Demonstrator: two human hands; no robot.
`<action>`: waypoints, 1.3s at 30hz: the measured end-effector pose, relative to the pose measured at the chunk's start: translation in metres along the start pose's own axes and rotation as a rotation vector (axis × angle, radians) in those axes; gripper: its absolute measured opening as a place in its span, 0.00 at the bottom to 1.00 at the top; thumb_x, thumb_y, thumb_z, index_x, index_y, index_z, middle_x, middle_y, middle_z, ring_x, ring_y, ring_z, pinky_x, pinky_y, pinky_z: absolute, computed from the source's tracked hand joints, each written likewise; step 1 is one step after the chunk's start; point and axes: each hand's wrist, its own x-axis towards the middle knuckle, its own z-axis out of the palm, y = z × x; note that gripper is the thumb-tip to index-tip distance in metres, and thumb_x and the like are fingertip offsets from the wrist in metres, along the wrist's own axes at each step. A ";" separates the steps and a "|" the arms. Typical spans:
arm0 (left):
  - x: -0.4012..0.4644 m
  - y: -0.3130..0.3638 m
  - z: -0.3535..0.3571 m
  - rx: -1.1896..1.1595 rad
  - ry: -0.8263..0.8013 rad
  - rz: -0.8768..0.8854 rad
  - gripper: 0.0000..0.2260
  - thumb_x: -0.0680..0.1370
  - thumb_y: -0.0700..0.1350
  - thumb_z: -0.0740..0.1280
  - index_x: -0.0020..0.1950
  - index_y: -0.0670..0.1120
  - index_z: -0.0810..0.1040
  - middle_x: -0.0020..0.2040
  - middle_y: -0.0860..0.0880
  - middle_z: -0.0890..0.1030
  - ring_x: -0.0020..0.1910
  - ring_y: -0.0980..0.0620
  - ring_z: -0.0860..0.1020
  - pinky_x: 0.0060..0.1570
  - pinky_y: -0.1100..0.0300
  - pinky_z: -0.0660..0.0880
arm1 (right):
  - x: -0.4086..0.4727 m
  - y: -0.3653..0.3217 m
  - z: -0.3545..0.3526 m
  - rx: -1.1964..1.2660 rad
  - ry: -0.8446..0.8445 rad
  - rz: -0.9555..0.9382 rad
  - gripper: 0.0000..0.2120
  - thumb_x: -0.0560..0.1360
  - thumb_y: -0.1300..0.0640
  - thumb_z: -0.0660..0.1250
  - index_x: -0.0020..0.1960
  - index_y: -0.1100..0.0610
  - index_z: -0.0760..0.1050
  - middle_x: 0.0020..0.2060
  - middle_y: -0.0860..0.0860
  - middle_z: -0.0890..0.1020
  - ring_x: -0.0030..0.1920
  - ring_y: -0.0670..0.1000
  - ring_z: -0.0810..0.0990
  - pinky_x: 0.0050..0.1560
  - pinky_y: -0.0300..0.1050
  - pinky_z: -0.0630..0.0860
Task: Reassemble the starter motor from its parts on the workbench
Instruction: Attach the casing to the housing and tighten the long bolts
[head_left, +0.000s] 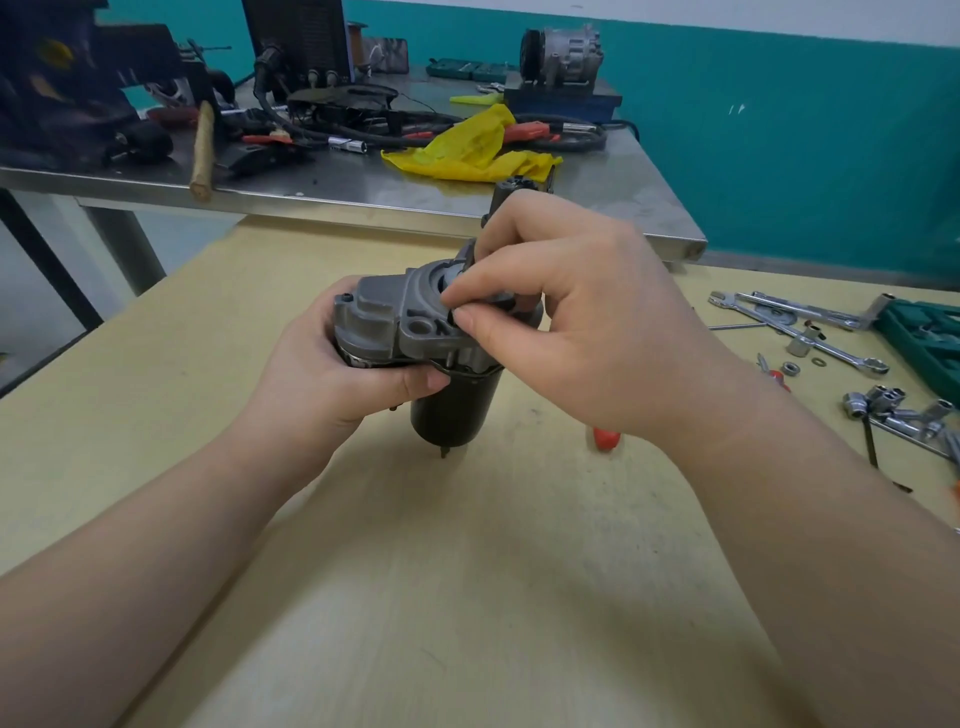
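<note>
The starter motor stands upright on the wooden workbench. Its black cylindrical body points down and its grey cast nose housing sits on top. My left hand grips the housing from the left, thumb under its lower edge. My right hand reaches over the top right of the housing. Its thumb and forefinger pinch a small dark part at the housing's opening. A black solenoid end shows behind my right hand, mostly hidden.
Spanners, sockets, nuts and a green tool case lie at the right. A red-handled tool lies under my right wrist. Behind stands a steel table with a yellow rag, cables, a hammer and a compressor.
</note>
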 end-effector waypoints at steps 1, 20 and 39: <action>0.000 0.000 0.000 -0.001 -0.002 0.002 0.33 0.60 0.47 0.85 0.64 0.49 0.81 0.52 0.47 0.88 0.45 0.51 0.84 0.36 0.59 0.79 | 0.000 -0.001 0.000 -0.005 -0.007 0.004 0.08 0.80 0.55 0.72 0.57 0.49 0.88 0.50 0.46 0.79 0.51 0.45 0.78 0.51 0.45 0.78; -0.001 -0.004 0.000 0.002 0.016 0.005 0.32 0.60 0.47 0.84 0.63 0.50 0.82 0.53 0.48 0.88 0.43 0.53 0.83 0.34 0.61 0.77 | -0.005 0.111 -0.005 -0.089 -0.060 0.685 0.11 0.79 0.58 0.68 0.48 0.41 0.82 0.43 0.41 0.83 0.42 0.40 0.79 0.39 0.36 0.72; 0.001 -0.010 -0.006 0.014 -0.004 0.013 0.33 0.61 0.47 0.83 0.66 0.50 0.82 0.59 0.45 0.88 0.53 0.45 0.84 0.39 0.55 0.81 | -0.020 0.135 0.052 -0.276 -0.245 0.729 0.15 0.80 0.49 0.64 0.65 0.43 0.79 0.56 0.48 0.84 0.55 0.55 0.82 0.52 0.50 0.80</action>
